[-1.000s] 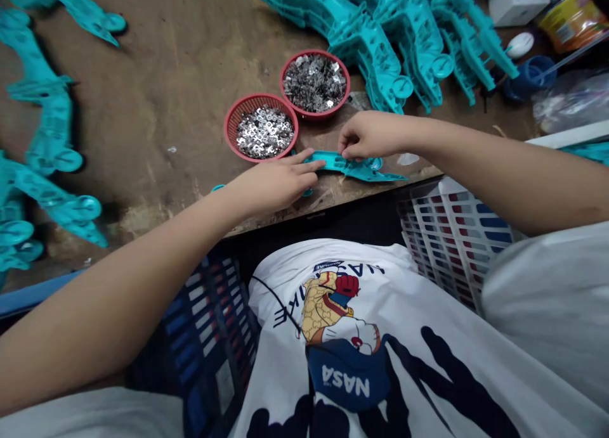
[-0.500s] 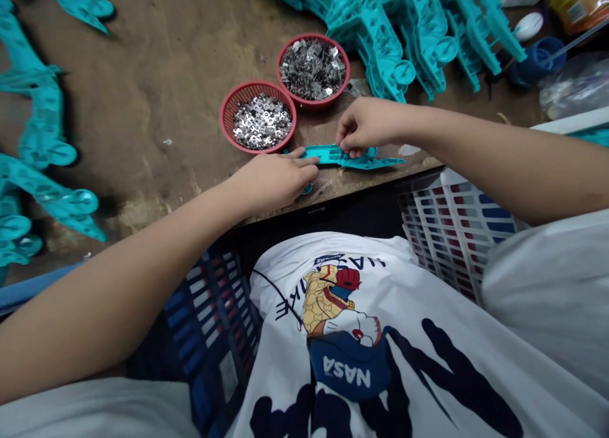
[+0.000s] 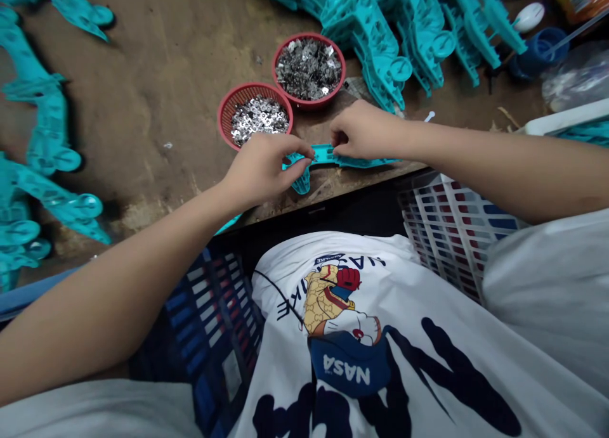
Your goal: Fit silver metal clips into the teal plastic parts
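A turquoise plastic part (image 3: 325,154) lies near the table's front edge, its left end showing under my left hand. My left hand (image 3: 267,167) is over that end, thumb and forefinger drawn together in a pinch; whatever is between the tips is too small to name. At the part's middle, my right hand (image 3: 364,130) has its fingers closed and pressed down on it, hiding what they grip. Just beyond my hands stand two red baskets: the nearer basket (image 3: 223,124) holds shiny small metal pieces, the farther basket (image 3: 340,77) darker metal clips.
More turquoise parts (image 3: 380,64) are stacked at the back right, and others (image 3: 50,118) lie along the left. A blue cup (image 3: 535,57) stands at the far right. Below the table edge are a white crate (image 3: 457,229) and a blue crate (image 3: 209,324).
My left hand has gone from lying flat on the part's left end to a raised pinch, uncovering more of that end. My right hand has shifted slightly left along the part.
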A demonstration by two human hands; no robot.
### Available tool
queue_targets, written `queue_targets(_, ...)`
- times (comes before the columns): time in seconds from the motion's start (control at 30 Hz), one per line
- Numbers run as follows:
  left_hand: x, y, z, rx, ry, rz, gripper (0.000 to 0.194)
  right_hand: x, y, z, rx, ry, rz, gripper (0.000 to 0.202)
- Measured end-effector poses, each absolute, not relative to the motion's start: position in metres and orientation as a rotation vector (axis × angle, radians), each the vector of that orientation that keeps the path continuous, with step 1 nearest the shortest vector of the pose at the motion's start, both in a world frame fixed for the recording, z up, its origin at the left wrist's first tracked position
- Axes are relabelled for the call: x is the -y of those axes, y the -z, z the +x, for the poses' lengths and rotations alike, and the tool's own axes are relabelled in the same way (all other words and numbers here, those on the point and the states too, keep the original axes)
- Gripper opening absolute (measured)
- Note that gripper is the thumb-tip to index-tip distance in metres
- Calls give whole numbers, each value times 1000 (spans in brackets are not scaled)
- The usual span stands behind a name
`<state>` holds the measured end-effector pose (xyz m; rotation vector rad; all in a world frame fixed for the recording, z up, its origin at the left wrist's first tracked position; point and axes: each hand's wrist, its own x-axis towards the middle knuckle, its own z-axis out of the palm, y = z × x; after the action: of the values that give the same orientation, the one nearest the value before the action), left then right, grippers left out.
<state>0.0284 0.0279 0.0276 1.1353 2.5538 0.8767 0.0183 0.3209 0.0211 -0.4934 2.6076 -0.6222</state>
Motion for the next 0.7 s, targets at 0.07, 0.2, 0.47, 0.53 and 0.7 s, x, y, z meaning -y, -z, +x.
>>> queue_targets(0.07, -29, -25, 27, -2544, -1062, 989, 36, -321, -21, 18, -2615, 608, -502, 18)
queue_targets(0.2, -32, -20, 25, -2522, -1215, 726, 31, -321, -28, 18, -2594, 528, -540, 14)
queue_targets(0.47, -36, -24, 28, -2333, -1419, 511, 30, -311, -72, 36, -2614, 861, -649, 45)
queue_targets(0.53, -36, -26, 32, -2312, -1420, 505, 34, -306, -73, 40, -2591, 881, -724, 46)
queue_targets(0.7, -38, -27, 45, -2307, -1405, 504, 38, -300, -71, 46, -2555, 816, -849, 38)
